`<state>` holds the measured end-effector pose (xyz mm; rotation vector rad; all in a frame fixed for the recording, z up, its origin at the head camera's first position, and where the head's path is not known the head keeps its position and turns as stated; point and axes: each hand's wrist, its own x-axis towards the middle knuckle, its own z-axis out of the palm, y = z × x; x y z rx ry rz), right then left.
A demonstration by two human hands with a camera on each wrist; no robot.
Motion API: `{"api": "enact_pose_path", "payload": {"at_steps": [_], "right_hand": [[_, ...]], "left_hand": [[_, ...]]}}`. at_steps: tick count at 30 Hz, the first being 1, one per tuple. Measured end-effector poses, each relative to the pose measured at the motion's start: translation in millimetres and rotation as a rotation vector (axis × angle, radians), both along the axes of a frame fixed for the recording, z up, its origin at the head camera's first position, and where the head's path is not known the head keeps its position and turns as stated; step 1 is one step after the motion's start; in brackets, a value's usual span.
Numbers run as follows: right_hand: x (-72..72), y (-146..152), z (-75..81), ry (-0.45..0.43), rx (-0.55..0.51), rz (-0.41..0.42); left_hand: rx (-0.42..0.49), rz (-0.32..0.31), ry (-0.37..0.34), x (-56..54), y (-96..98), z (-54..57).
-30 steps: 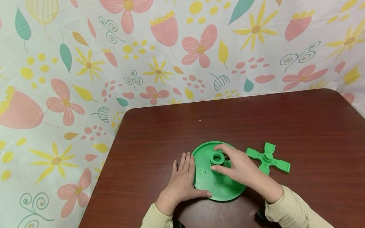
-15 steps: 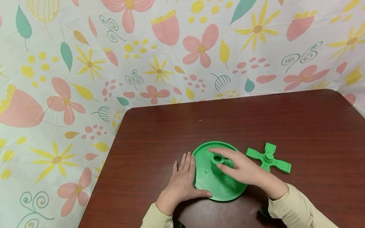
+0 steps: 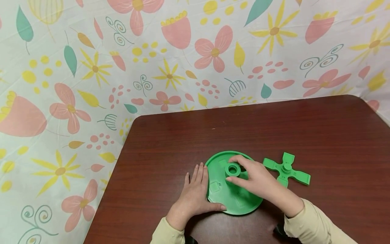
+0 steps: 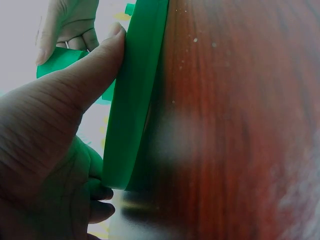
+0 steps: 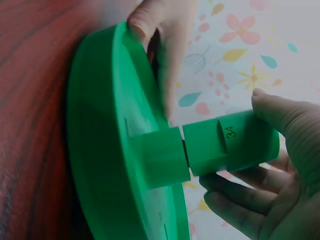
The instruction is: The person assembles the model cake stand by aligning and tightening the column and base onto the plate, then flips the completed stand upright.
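Observation:
A round green plastic disc (image 3: 223, 200) with a raised rim lies on the table. From its middle rises a short green post (image 5: 162, 157), topped by a green hollow cylinder (image 5: 205, 145) marked 34; a thin dark line shows between the two. My right hand (image 3: 259, 179) holds the cylinder between thumb and fingers from the right side. Along the disc's left rim rests my left hand (image 3: 195, 196), fingers straight, its thumb on the near rim. The thumb overlaps the rim in the left wrist view.
A green four-armed cross piece (image 3: 286, 168) with a round knob in its centre lies on the dark wood table (image 3: 170, 142), right of the disc. Flower-patterned cloth (image 3: 182, 67) hangs behind and to the left of the table.
Half a second ago my right hand was turned and looser round the cylinder; now thumb and fingers are back on either side of it. The left hand and disc have stayed put.

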<state>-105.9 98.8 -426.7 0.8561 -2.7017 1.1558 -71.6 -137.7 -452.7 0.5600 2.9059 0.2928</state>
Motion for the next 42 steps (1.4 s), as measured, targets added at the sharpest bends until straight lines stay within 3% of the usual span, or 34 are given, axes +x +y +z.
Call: {"api": "enact_pose_path", "payload": {"at_steps": [7,13,16,23,29,34,42], "right_hand": [[3.2,-7,-2.9,0.075,0.063,-0.107],[4.4,-5,-4.9,0.095,0.078,-0.122],[3.5,-3,-3.8,0.072,0.048,-0.065],[-1.6,4,-1.4,-0.027,-0.075,0.175],[-5.3,7,-0.8,-0.082,-0.123,0.242],[-6.6,7,-0.7,-0.102,-0.107,0.203],[-3.0,3,-0.7,-0.066,-0.044,0.052]], "left_hand": [[-0.008,-0.004,0.013,-0.3,-0.3,-1.6],[0.010,-0.005,0.015,-0.1,-0.3,-2.0],[0.018,-0.004,0.008,-0.2,-0.2,-1.9],[0.018,0.001,-0.024,-1.1,-0.6,-2.2],[0.017,0.003,-0.039,-1.1,-1.1,-2.1],[0.016,0.006,-0.045,-1.1,-1.5,-2.3],[0.025,0.003,-0.031,-1.7,-1.0,-2.2]]}}
